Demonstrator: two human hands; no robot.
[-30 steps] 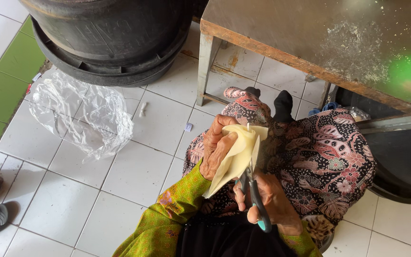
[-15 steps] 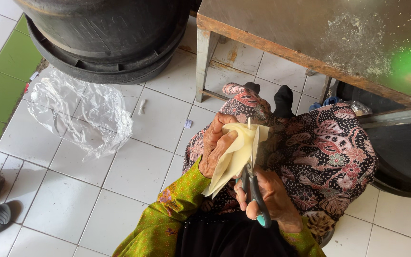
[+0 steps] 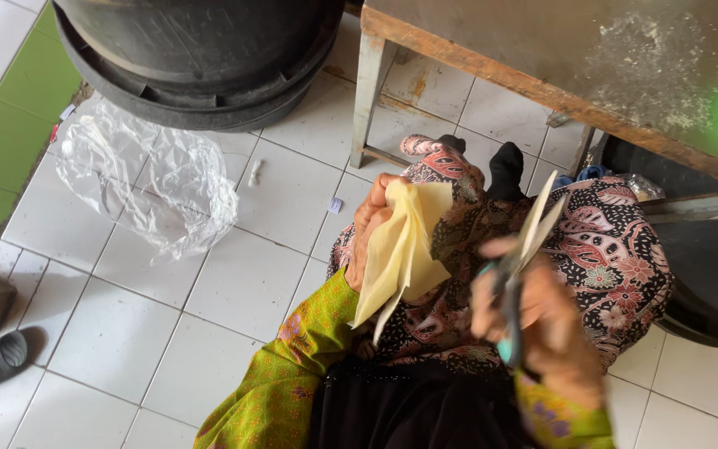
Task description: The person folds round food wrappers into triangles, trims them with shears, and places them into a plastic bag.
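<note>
left grip (image 3: 371, 233) grasping one stack of yellow sheets (image 3: 405, 249); right grip (image 3: 542, 320) clenched on one pair of scissors (image 3: 521, 266)

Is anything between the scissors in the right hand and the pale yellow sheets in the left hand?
Nothing visible. The right hand holds the teal-handled scissors blades open, beside the folded pale yellow sheets gripped by the left hand; only the patterned skirt shows behind the gap.
</note>
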